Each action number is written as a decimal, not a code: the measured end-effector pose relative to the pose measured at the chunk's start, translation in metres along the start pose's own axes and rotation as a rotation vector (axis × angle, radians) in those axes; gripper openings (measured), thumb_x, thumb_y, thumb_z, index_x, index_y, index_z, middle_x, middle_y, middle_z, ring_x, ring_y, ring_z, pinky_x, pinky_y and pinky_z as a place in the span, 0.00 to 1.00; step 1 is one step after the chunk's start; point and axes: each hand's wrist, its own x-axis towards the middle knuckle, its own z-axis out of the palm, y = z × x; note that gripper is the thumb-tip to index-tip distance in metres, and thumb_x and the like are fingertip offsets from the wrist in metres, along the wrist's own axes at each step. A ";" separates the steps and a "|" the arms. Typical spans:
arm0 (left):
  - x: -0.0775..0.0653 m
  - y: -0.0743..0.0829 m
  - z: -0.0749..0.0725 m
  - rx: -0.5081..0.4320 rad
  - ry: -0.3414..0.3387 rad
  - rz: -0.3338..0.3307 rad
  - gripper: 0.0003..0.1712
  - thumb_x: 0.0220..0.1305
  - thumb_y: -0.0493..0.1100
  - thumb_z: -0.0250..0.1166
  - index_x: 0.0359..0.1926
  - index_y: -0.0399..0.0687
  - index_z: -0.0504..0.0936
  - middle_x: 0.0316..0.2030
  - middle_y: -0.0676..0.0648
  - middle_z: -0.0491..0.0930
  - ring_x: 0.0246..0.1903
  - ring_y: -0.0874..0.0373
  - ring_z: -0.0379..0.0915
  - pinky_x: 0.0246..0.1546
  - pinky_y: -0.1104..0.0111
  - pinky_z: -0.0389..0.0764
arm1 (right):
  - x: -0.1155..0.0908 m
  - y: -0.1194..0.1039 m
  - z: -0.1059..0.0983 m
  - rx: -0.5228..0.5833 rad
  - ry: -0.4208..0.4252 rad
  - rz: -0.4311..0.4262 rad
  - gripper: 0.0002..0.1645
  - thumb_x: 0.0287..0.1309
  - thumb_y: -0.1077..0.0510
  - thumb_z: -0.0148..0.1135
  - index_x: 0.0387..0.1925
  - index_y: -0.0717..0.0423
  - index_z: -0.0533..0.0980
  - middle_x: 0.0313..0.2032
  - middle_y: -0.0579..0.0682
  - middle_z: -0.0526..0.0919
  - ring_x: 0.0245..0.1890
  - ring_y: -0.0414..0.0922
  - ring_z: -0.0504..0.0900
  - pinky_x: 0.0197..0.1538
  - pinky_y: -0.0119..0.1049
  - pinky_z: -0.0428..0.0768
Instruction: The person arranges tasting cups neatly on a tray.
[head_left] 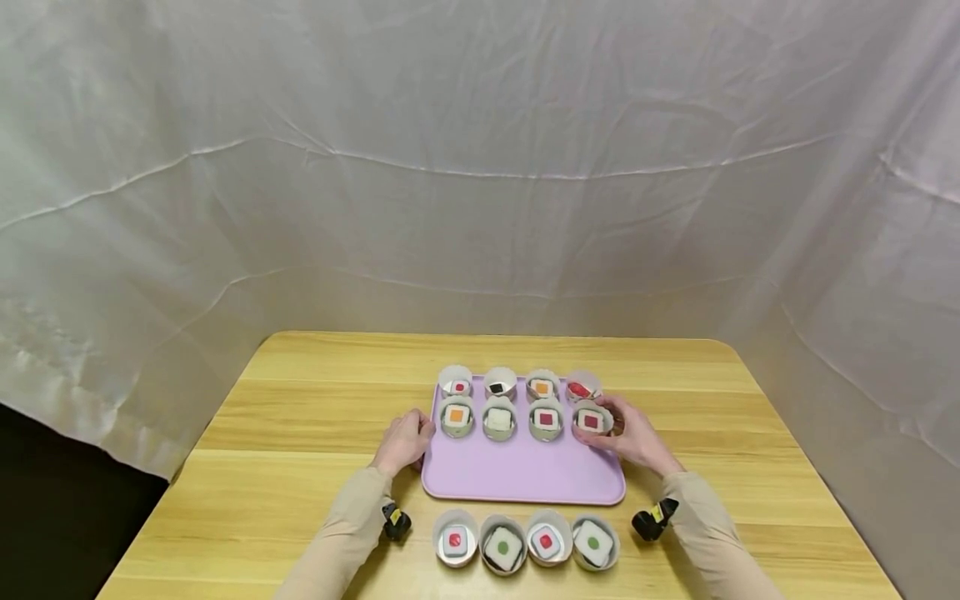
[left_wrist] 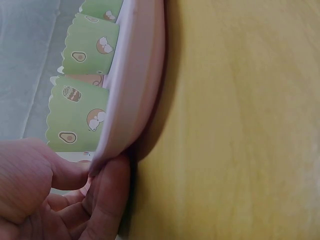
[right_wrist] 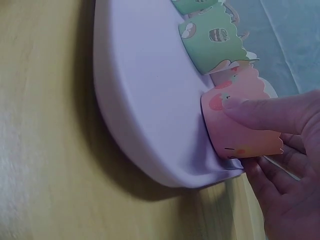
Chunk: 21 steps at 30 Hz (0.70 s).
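The person's right hand (head_left: 633,433) is clamped on a pink cup (right_wrist: 242,117), thumb against its wall and other fingers curled behind it. That cup is at the right end of the nearer row on the lilac tray (head_left: 525,475), close by the tray's edge; whether its base sits flat is hard to tell. It has a scalloped rim and a strawberry print, and holds a white piece topped with a dark red square (head_left: 591,422).

The left hand (head_left: 403,440) pinches the tray's left rim between thumb and fingers, near a green cup (left_wrist: 82,112) printed with avocados.

Further out, the work looks more than half done: counting the gripped one, eight filled cups are at the tray in two rows of four, the farther row (head_left: 453,374) along the far side. What seems left is a row of four cups (head_left: 551,517) on the wooden counter (head_left: 750,450), nearer the person, alternating red-marked pieces (head_left: 454,541) with green-dotted pieces (head_left: 503,547).
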 end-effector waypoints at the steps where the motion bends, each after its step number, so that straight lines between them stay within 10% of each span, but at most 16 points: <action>1: 0.000 0.000 0.000 0.002 0.001 0.002 0.09 0.74 0.40 0.54 0.38 0.39 0.76 0.23 0.44 0.78 0.13 0.59 0.74 0.15 0.69 0.78 | 0.000 0.000 0.000 -0.001 -0.001 -0.003 0.40 0.48 0.57 0.79 0.60 0.66 0.70 0.55 0.66 0.80 0.54 0.59 0.82 0.54 0.32 0.81; 9: 0.000 0.001 -0.001 0.011 -0.004 0.000 0.09 0.74 0.40 0.54 0.38 0.39 0.76 0.24 0.44 0.78 0.13 0.59 0.74 0.15 0.69 0.79 | 0.000 -0.001 0.002 0.026 0.003 -0.044 0.39 0.49 0.59 0.78 0.60 0.69 0.70 0.56 0.69 0.79 0.57 0.65 0.80 0.60 0.55 0.81; 21: 0.000 0.001 -0.001 0.009 -0.002 0.003 0.10 0.74 0.40 0.54 0.38 0.39 0.76 0.24 0.43 0.79 0.13 0.59 0.75 0.15 0.69 0.79 | -0.001 -0.002 0.003 0.036 0.008 -0.021 0.39 0.50 0.58 0.78 0.60 0.66 0.70 0.57 0.67 0.79 0.59 0.65 0.79 0.63 0.58 0.78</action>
